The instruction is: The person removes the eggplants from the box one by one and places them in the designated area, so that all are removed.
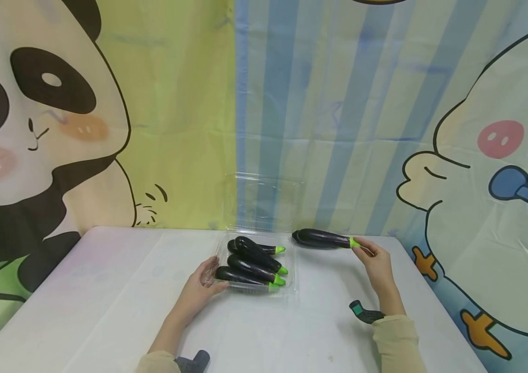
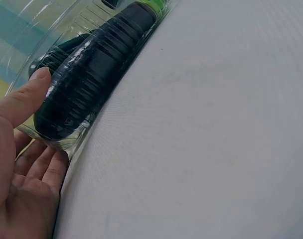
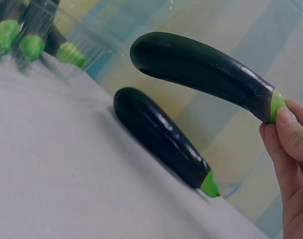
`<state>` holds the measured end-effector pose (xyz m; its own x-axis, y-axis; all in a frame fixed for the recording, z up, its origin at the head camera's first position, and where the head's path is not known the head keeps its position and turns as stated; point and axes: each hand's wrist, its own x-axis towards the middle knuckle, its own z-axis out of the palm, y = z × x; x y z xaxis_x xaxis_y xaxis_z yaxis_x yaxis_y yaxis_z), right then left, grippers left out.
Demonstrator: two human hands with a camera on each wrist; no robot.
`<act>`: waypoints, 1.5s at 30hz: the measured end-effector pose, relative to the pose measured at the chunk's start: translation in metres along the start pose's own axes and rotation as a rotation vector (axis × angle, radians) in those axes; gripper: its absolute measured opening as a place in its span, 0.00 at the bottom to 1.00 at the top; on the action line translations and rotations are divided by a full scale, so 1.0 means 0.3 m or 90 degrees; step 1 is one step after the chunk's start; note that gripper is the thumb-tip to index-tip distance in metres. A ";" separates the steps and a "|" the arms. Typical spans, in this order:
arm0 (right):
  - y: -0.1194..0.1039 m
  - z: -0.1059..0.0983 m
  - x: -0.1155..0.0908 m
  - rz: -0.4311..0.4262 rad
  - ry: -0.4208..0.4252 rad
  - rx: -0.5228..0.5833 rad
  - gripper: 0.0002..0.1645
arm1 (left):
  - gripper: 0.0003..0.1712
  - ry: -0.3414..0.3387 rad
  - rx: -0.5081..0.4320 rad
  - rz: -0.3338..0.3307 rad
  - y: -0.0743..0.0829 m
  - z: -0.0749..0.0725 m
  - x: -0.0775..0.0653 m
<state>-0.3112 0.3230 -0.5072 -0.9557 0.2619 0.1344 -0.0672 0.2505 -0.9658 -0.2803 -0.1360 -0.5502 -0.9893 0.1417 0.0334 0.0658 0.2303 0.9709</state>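
Note, nearest the head camera, two beige sleeves (image 1: 396, 342), cut off by the bottom edge. Record the hands as well apart and both occupied. Find the left hand (image 1: 203, 282) gripping the near left corner of the clear box (image 1: 290, 259), with at least four eggplants (image 1: 250, 267) inside. Find the right hand (image 1: 377, 261) pinching the held eggplant (image 3: 201, 74) by its green cap, to the right of the box. See a second eggplant (image 3: 159, 137) beneath, on the table (image 1: 115, 300).

Advise a light left grip, to steady the box without bending what looks like thin plastic. Rate the cap pinch as adequate but prone to swing; support farther along the body if possible. Keep clear of the second eggplant and the box rim.

Report the raised lid (image 1: 264, 203) as faint against the curtain (image 1: 203, 129); cannot tell whether touching. Report the second eggplant as mostly masked in the head view, and the undersides of the boxed eggplants as hidden.
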 end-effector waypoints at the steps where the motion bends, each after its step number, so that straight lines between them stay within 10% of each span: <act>1: 0.008 -0.001 0.000 0.005 -0.003 0.002 0.30 | 0.54 0.001 0.001 0.000 -0.001 0.000 0.000; 29: 0.140 0.079 0.027 0.098 -0.027 0.068 0.29 | 0.55 0.008 0.024 -0.008 -0.019 0.000 0.008; 45: 0.139 0.063 0.029 0.073 -0.036 -0.068 0.28 | 0.55 0.012 0.033 -0.008 -0.017 0.000 0.004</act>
<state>-0.3276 0.3180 -0.5506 -0.9702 0.2421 0.0095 0.0707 0.3205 -0.9446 -0.2817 -0.1369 -0.5550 -0.9923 0.1213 0.0266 0.0601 0.2816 0.9576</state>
